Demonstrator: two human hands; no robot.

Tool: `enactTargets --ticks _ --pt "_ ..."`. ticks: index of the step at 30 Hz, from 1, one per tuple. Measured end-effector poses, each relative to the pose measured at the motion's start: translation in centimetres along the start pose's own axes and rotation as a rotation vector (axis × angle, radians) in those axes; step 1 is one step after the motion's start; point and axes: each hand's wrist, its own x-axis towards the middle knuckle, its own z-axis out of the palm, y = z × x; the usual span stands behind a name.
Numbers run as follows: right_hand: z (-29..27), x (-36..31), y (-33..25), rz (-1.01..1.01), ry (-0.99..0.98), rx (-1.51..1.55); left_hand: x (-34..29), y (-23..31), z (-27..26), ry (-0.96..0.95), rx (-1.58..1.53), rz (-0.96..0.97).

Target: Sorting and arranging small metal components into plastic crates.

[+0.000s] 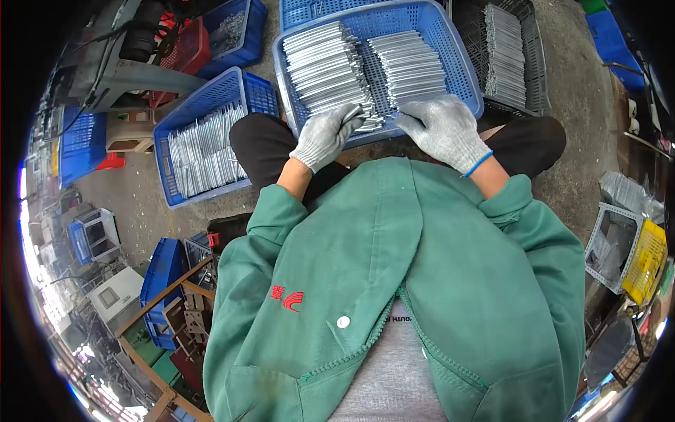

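Two stacks of thin silvery metal rods, a left stack (pixel 320 60) and a right stack (pixel 408 63), lie in a blue plastic crate (pixel 466 77) in front of my knees. My left hand (pixel 323 138), in a grey knit glove, is closed at the near end of the left stack. The end of a metal rod (pixel 354 112) shows between its thumb and fingers. Over the crate's near rim, below the right stack, my right hand (pixel 444 131) has its gloved thumb and fingers drawn together. What they hold, if anything, cannot be made out.
A blue crate (pixel 160 141) of similar rods stands left of my left knee. To the right sits a dark crate (pixel 536 67) with another rod stack. Farther left are a blue bin (pixel 256 28) of small parts and a metal machine frame (pixel 151 76). A yellow basket (pixel 645 264) is at far right.
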Motion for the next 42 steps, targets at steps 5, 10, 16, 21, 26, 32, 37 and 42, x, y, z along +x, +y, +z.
enactTargets --ticks 5,10,16,21,26,32,37,42 --pt "-0.1 -0.1 -0.2 -0.106 0.017 -0.033 -0.2 1.0 -0.9 0.026 -0.113 0.132" --pt "0.2 0.0 0.0 -0.192 0.053 -0.113 -0.1 2.4 -1.4 0.073 -0.107 0.234" --pt "-0.1 0.5 -0.2 -0.129 -0.012 -0.141 -0.2 2.7 -1.5 0.112 -0.056 0.274" --pt "0.7 -0.2 -0.5 -0.168 0.011 -0.098 -0.5 3.9 -1.4 0.203 0.055 0.261" --pt "-0.9 0.4 -1.4 -0.079 -0.052 0.047 -0.5 5.2 -1.7 0.315 0.257 0.303" --pt "-1.1 1.3 -0.6 -0.066 -0.035 0.003 0.0 4.8 -1.5 0.278 0.24 0.281" --pt "-0.6 0.7 -0.5 -0.118 0.029 -0.117 -0.2 4.4 -1.3 0.276 0.24 0.248" --pt "0.7 1.0 -0.2 -0.188 0.03 -0.196 -0.2 5.0 -1.3 0.264 0.281 0.213"
